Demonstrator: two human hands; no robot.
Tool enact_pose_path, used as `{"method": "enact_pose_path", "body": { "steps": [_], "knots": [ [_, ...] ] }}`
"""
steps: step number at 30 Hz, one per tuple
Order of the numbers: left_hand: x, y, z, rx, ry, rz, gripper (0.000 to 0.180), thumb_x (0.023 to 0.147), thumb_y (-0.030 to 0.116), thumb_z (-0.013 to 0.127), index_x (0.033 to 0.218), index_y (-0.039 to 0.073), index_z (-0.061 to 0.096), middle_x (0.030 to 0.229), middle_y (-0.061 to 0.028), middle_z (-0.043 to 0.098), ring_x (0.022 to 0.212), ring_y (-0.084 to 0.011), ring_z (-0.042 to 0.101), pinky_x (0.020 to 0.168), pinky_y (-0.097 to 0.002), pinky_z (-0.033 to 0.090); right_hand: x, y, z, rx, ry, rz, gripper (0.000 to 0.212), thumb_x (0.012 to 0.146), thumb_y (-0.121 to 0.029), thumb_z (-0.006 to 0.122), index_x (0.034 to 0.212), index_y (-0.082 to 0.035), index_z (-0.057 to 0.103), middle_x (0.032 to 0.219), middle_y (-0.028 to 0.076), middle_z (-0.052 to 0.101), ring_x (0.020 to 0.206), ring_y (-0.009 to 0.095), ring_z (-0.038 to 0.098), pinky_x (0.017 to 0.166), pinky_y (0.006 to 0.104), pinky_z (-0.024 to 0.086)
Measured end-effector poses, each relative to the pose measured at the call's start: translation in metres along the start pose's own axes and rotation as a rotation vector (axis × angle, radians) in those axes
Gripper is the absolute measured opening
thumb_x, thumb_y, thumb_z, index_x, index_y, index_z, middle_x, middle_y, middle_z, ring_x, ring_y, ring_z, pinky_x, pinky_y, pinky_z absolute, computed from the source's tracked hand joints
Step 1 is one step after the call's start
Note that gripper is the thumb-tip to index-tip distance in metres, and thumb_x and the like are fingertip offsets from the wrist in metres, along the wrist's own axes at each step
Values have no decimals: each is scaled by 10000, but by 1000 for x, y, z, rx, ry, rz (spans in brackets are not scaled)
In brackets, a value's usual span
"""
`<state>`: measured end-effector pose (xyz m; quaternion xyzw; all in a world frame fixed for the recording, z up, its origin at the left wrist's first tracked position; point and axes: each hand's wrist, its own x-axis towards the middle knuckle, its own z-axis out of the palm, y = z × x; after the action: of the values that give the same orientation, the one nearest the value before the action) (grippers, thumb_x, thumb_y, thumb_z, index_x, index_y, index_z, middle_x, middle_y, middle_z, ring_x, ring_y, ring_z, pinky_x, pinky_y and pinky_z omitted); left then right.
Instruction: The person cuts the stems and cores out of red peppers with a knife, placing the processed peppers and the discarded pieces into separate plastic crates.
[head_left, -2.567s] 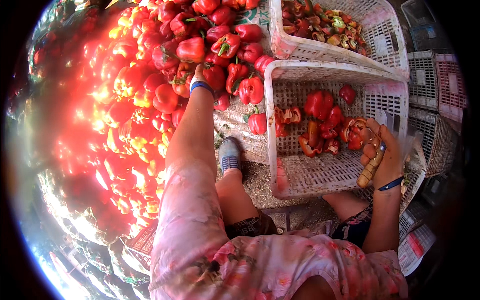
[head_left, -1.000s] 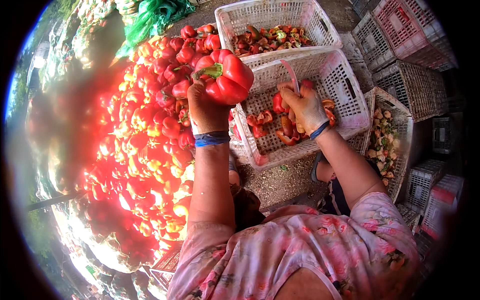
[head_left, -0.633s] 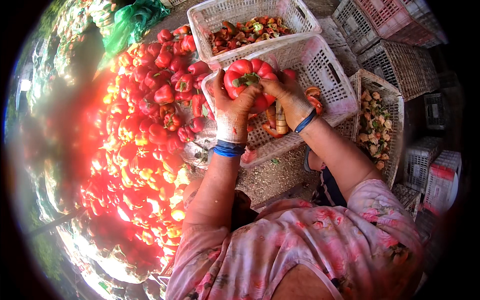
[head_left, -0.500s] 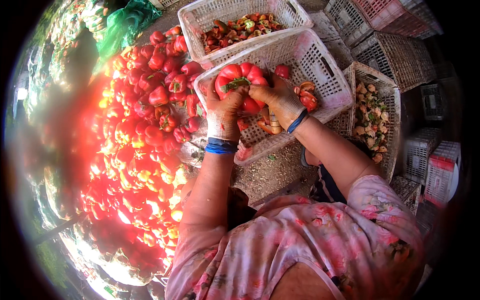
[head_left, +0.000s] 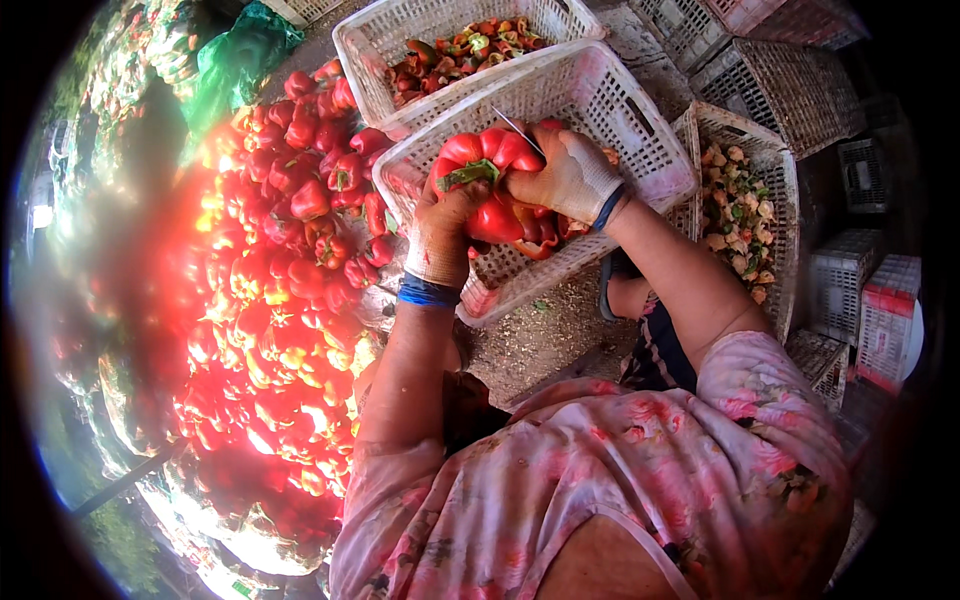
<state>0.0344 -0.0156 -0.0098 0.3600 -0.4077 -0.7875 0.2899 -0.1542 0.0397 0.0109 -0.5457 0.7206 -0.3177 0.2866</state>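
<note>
Over the white slatted plastic crate point(head_left: 640, 130), the gloved left hand point(head_left: 445, 225) is gripping a big red bell pepper point(head_left: 485, 180); the gloved right hand point(head_left: 570, 175) is closing round a thin blade point(head_left: 518, 130). Few cut pieces are lying in that crate; the heaped red peppers point(head_left: 270, 300) left of it are waiting.

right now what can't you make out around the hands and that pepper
Head view only:
- Knife blade: only a thin sliver shows; the right hand hides the handle.
- Red pepper: its underside is hidden by the left hand.
- Pepper pile: glare washes out its lower part.
- Near crate: the hands cover its contents.
</note>
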Motion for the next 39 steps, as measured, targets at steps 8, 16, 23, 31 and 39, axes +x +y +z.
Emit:
{"method": "enact_pose_path", "body": {
  "steps": [8,16,23,31,39],
  "knots": [
    [-21,-8,26,148,-199,-18,759,777,30,703,1478,42,414,1204,-51,634,1045,-135,597,946,-296,477,40,60,4,315,-90,327,355,778,-191,771,1057,0,662,974,100,694,876,143,654,764,298,540],
    [8,-17,17,54,-111,50,830,791,74,760,1491,2,321,1233,-96,630,1059,-185,620,929,-335,517,45,93,22,-38,208,348,482,728,-356,791,1085,-51,686,949,154,718,843,279,681,805,350,529],
    [39,-45,16,321,223,107,1047,725,206,860,1505,-56,212,1250,-153,613,1076,-213,617,897,-308,525,-8,-8,-12,611,-199,292,640,770,-341,839,1294,-72,588,923,64,689,667,109,598,568,308,506],
    [30,-26,37,694,108,347,978,725,287,832,1483,-21,297,1219,-151,649,1069,-184,639,911,-281,509,-10,16,17,823,-70,372,528,747,-421,815,1093,-60,645,790,58,650,560,127,562,451,349,464],
    [14,-5,30,-95,-285,102,588,849,96,658,1401,20,470,1215,-67,624,1065,-215,614,967,-336,491,-3,22,3,438,107,-85,356,817,-372,757,975,-60,689,756,92,687,652,197,666,619,338,535]
  ]
}}
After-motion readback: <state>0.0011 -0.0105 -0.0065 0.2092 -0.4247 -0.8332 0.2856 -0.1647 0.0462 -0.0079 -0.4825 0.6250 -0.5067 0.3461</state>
